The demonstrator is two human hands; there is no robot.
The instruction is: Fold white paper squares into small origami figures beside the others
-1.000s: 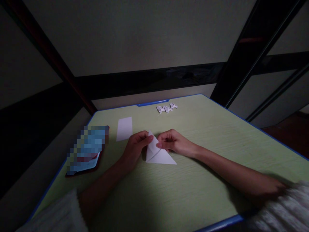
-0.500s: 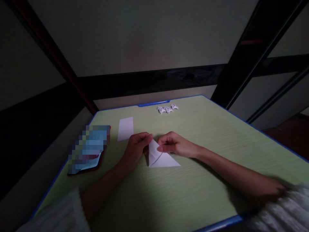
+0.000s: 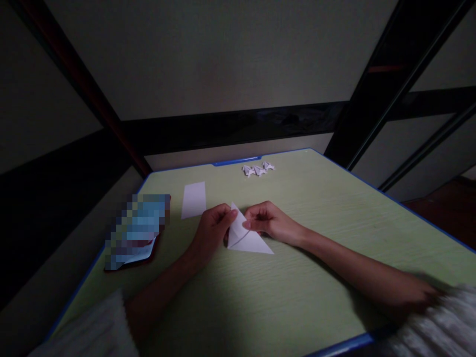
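Observation:
A white sheet of paper (image 3: 250, 242), folded into a triangular shape with one flap laid over, is held between both hands above the table. My left hand (image 3: 212, 228) pinches its left edge near the upper tip, thumb in front. My right hand (image 3: 273, 220) grips the flap's right edge, with its thumb pressed on the front. The fingers behind the paper are mostly hidden. The paper's upper tip points away from me, and a lower corner juts out to the right.
The light green table (image 3: 334, 198) has a blue rim. A flat white paper sheet (image 3: 194, 199) lies behind my left hand. Several small folded paper figures (image 3: 259, 170) sit near the far edge. At the left lies a phone-like, partly blurred object (image 3: 139, 233). A panelled wall (image 3: 230, 64) stands behind.
The folded paper has tilted and risen slightly, so its upper tip now shows above my left thumb. My left fingers sit a little lower along the edge. My right hand has barely shifted.

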